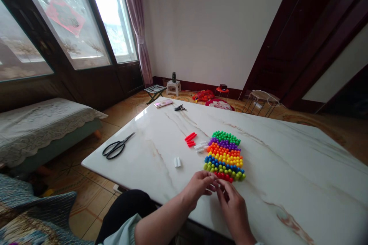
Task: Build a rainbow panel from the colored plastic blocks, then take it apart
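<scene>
A panel of colourful beads (225, 157) lies on the table, in bands of green, purple, orange, yellow, blue, olive green and red. At its near edge is a short row of red beads (224, 177). My left hand (202, 183) is closed, thumb and fingertips pinched together just in front of this row. Meeting it there is my right hand (233, 201), also closed in a pinch. Whatever lies between the fingertips is too small or hidden to make out. Left of the panel are red sticks of beads (190, 139), white ones (200, 146) and a small white piece (177, 162).
Black-handled scissors (114, 149) lie near the left edge of the white marble-patterned table (276, 153). Dark pliers (180, 108) and a pink phone (163, 103) rest toward the far corner. Beyond stand a folding stool (155, 90) and a white stool (173, 87); a covered bench (48, 126) is at left.
</scene>
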{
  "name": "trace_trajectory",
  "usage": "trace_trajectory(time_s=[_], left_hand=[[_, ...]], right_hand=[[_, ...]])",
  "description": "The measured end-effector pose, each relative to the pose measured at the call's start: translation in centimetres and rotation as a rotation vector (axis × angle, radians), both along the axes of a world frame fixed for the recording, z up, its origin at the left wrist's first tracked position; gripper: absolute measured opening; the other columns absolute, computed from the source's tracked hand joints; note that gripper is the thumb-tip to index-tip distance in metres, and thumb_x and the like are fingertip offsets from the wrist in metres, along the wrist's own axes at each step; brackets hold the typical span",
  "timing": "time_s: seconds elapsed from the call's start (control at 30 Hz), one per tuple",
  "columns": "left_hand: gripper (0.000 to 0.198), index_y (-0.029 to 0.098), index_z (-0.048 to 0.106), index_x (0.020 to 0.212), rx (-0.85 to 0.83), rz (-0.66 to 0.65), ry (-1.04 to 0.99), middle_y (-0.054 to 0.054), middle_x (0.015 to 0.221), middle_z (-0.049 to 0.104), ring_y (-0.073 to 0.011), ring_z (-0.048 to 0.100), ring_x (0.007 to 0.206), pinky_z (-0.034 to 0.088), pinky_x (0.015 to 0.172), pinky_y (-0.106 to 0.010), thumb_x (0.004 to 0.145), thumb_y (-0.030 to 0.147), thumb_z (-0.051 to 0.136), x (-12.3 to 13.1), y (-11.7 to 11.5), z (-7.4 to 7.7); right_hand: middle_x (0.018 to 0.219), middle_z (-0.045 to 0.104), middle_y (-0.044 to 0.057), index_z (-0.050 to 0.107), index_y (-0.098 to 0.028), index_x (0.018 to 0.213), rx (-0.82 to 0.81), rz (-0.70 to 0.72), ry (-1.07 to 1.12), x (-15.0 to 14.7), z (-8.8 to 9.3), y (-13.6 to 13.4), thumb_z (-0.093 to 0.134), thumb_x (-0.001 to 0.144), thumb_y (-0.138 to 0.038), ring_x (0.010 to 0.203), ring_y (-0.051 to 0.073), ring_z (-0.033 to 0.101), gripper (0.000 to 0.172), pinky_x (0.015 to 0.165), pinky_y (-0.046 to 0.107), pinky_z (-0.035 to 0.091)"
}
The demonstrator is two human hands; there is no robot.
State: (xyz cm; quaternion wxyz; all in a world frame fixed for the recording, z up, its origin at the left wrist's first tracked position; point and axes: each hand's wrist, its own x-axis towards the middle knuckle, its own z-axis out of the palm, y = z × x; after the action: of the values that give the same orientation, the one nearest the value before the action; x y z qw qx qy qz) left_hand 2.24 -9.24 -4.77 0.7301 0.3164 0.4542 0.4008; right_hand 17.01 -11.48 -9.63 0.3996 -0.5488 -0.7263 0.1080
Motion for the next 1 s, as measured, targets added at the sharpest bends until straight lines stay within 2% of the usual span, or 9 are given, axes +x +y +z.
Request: trace_trajectory(time_s=[0.07, 0.2, 0.37, 0.67, 1.0], left_hand=[[0.037, 0.014, 0.064, 0.085, 0.037, 0.048, 0.021, -0.005, 0.077, 0.066, -0.0117, 0.057, 0.061, 0.036, 0.060, -0.023, 0.064, 0.044, 0.070, -0.5, 0.4, 0.0], [0.038, 0.014, 0.063, 0.083, 0.036, 0.105, 0.048, -0.007, 0.078, 0.067, -0.0117, 0.056, 0.060, 0.037, 0.060, -0.024, 0.062, 0.044, 0.071, -0.9, 0.9, -0.7], [0.037, 0.014, 0.063, 0.081, 0.020, 0.101, 0.031, -0.006, 0.076, 0.066, -0.0113, 0.055, 0.059, 0.038, 0.057, -0.024, 0.060, 0.043, 0.072, -0.6, 0.9, -1.4], [0.038, 0.013, 0.062, 0.082, 0.029, 0.094, 0.021, -0.006, 0.076, 0.066, -0.0108, 0.056, 0.057, 0.041, 0.056, -0.024, 0.060, 0.043, 0.072, -0.6, 0.8, -1.3], [0.038, 0.012, 0.061, 0.082, 0.030, 0.071, 0.022, -0.007, 0.077, 0.067, -0.0114, 0.056, 0.056, 0.044, 0.059, -0.027, 0.061, 0.042, 0.072, -0.5, 0.7, -1.3]], right_hand=[[0.087, 0.072, 0.005, 0.066, -0.023, 0.096, -0.071, 0.072, -0.006, -0.9, -0.8, -0.3, 0.044, 0.091, -0.037, 0.072, 0.018, 0.068, 0.027, 0.062, 0.026, 0.053], [0.072, 0.071, 0.000, 0.067, -0.027, 0.084, -0.090, 0.049, -0.091, -1.8, -2.1, -0.5, 0.047, 0.087, -0.040, 0.057, 0.018, 0.067, 0.024, 0.050, 0.025, 0.049], [0.071, 0.071, 0.000, 0.066, -0.027, 0.083, -0.069, 0.036, -0.116, -1.7, -2.2, -0.6, 0.046, 0.087, -0.040, 0.057, 0.018, 0.067, 0.025, 0.049, 0.026, 0.048], [0.071, 0.071, 0.001, 0.066, -0.025, 0.083, -0.058, 0.038, -0.143, -1.6, -2.2, -0.5, 0.045, 0.087, -0.040, 0.057, 0.018, 0.067, 0.026, 0.049, 0.026, 0.048], [0.077, 0.073, 0.001, 0.068, -0.025, 0.092, -0.072, 0.034, -0.147, -1.5, -2.5, -0.4, 0.045, 0.087, -0.039, 0.060, 0.019, 0.069, 0.028, 0.050, 0.028, 0.051]])
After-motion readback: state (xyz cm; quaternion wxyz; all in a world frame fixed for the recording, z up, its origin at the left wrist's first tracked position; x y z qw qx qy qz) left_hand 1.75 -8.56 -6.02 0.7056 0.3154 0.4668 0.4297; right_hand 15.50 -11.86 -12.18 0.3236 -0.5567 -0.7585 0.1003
